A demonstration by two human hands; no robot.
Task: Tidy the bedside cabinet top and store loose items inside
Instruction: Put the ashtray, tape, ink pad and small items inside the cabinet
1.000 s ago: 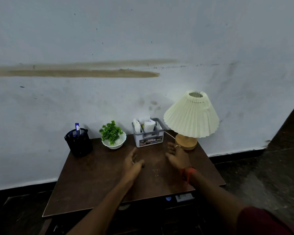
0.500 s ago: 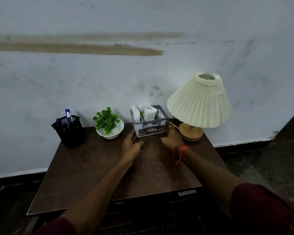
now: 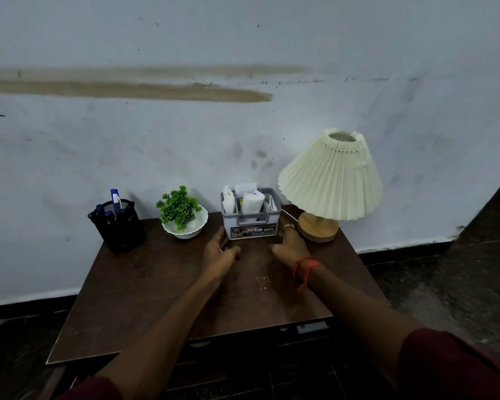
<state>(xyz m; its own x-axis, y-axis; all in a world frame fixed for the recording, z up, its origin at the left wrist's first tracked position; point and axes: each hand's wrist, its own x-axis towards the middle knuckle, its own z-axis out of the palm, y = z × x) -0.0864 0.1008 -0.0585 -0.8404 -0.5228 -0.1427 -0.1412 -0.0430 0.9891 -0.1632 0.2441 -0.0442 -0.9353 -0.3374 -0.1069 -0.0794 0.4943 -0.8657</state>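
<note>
A grey plastic caddy (image 3: 251,220) holding white packets stands at the back middle of the dark brown cabinet top (image 3: 156,284). My left hand (image 3: 218,251) lies just left of the caddy's lower corner with its fingers reaching along that side. My right hand (image 3: 290,245), with a ring and an orange wrist thread, sits at the caddy's right lower corner. Both hands have relaxed fingers and grip nothing; whether the fingertips touch the caddy I cannot tell.
A black mesh pen cup (image 3: 116,223) with blue pens stands back left. A white bowl with a green plant (image 3: 182,216) is beside it. A pleated cream lamp (image 3: 329,180) on a wooden base stands back right. A drawer front (image 3: 300,333) shows below the top's front edge.
Both hands have moved forward across the cabinet top from its middle to either side of the grey caddy. The camera has drawn closer.
</note>
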